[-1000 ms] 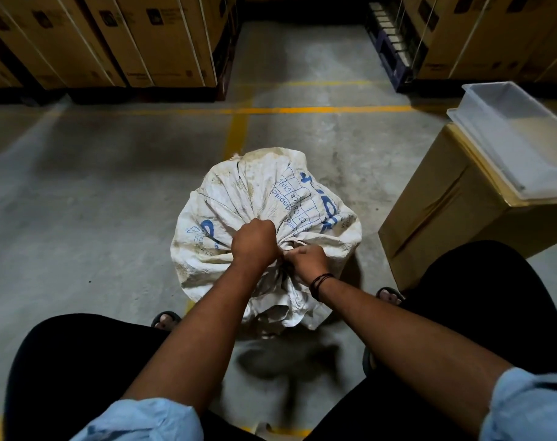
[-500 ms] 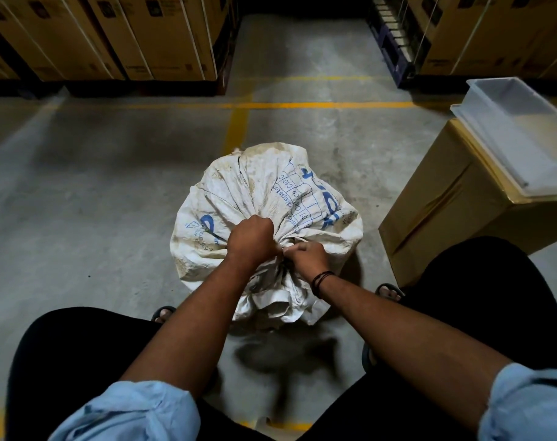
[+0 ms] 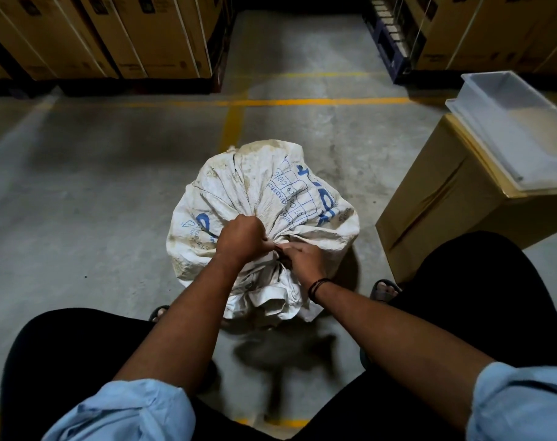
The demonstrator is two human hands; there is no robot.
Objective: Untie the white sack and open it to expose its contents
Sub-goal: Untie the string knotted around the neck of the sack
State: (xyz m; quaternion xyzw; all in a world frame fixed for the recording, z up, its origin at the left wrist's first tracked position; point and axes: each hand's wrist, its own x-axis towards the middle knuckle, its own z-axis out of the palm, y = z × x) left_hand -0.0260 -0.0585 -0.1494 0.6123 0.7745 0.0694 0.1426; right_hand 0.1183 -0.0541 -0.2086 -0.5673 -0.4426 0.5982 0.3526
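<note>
The sack is sitting on the floor, centre of the scene, just beyond the person's knees, with a box carrying a tray to its right. Its neck is bunched on the near side, and both hands are meeting there. The left hand is making a fist, fingers clamped round the gathered cloth. The right hand is touching it from the right, fingers reaching in and pinching at the tie point; the tie itself is hidden between the hands, so I cannot tell how loose it is.

Judging by this, the untying step is in hand and the mouth is not yet opened, with no contents showing. The next move probably calls for the left hand bracing the neck while the right hand is working the loop free, then both hands spreading the mouth wide.
</note>
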